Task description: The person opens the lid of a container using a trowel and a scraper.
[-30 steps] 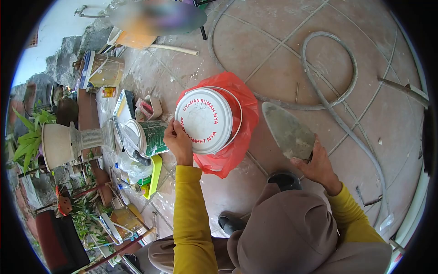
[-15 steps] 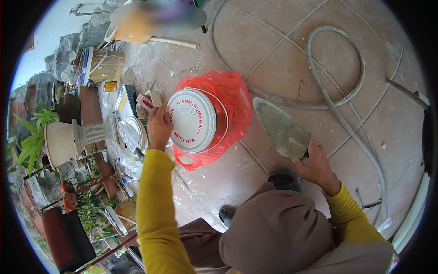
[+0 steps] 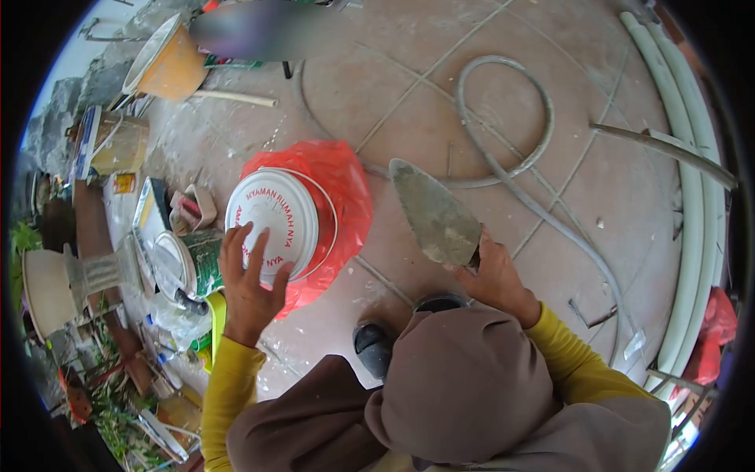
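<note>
A white round lid (image 3: 277,211) with red lettering covers a paint bucket, whose thin wire handle lies curved along its right side. Red plastic bag (image 3: 350,197) material surrounds the bucket on the floor. My left hand (image 3: 250,275) is open, fingers spread over the lid's near left edge. In my right hand (image 3: 500,277) is a trowel (image 3: 436,216), gripped at its handle, which is mostly hidden by the fingers. Its broad grey-stained blade points up and away to the left, to the right of the bag.
A grey hose (image 3: 543,153) loops across the tiled floor. Left of the bucket stand a green paint can (image 3: 206,263) and a small tray (image 3: 153,206). An orange basin (image 3: 173,67) lies farther back. Long pale pipes (image 3: 700,228) run along the right side.
My left hand has moved from the lid's left rim to its near edge, and its fingers have spread. The trowel stays in my right hand. The view has shifted right.
</note>
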Demonstrator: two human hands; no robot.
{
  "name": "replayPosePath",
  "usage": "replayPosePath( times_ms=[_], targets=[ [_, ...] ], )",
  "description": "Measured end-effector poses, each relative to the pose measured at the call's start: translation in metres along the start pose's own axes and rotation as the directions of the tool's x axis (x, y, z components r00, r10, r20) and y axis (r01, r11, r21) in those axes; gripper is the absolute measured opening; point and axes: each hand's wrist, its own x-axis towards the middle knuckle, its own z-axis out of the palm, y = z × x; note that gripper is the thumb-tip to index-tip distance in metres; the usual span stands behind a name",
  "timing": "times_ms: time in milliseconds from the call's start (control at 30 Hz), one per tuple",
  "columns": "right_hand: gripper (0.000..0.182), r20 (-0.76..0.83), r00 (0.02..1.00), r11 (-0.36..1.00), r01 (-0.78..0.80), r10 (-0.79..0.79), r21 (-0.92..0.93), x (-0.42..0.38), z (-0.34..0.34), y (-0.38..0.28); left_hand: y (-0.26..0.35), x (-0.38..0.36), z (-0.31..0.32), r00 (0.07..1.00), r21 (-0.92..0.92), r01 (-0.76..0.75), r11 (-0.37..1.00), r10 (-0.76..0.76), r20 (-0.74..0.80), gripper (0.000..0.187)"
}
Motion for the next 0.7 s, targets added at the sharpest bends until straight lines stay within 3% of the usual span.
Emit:
replayPosePath(
  times_ms=[167,233,367,467,567,600,633,700],
  targets=[
    [0.076,-0.056,0.988,0.986,-0.146,0.142,-0.081,-0.029,-0.001,0.008,0.040,0.009,0.052,0.987,0.043,0.074,0.996,-0.067,-0.146,0.063],
    [0.071,-0.080,0.985,0.982,-0.161,0.154,-0.102,-0.040,-0.014,0.009,0.042,0.010,0.061,0.981,0.143,0.125,0.982,-0.100,-0.168,0.062],
    [0.060,-0.042,0.995,0.983,-0.093,0.088,-0.156,-0.031,-0.056,-0.037,0.031,0.003,0.068,0.951,0.100,0.125,0.987,-0.090,-0.296,0.050],
    [0.051,0.236,0.952,0.928,-0.255,0.193,0.272,-0.019,-0.086,-0.024,0.028,0.001,0.066,0.933,0.002,0.071,0.998,-0.065,-0.354,0.046],
    [0.053,0.393,0.740,0.831,-0.539,0.546,-0.140,-0.016,-0.111,-0.025,0.018,-0.003,0.066,0.909,-0.106,0.031,0.994,-0.072,-0.410,0.049],
    [0.047,0.336,0.868,0.911,-0.258,0.365,-0.321,-0.015,-0.124,-0.024,0.016,-0.006,0.065,0.912,-0.153,0.037,0.987,-0.096,-0.399,0.049],
    [0.041,0.319,0.938,0.876,0.037,0.136,-0.482,-0.011,-0.135,-0.029,0.014,-0.009,0.063,0.915,-0.195,0.038,0.980,-0.113,-0.388,0.050],
    [0.049,0.194,0.980,0.696,0.173,-0.049,-0.697,0.003,-0.162,-0.070,0.010,-0.010,0.050,0.917,-0.305,0.041,0.952,-0.157,-0.367,0.054]
  ],
)
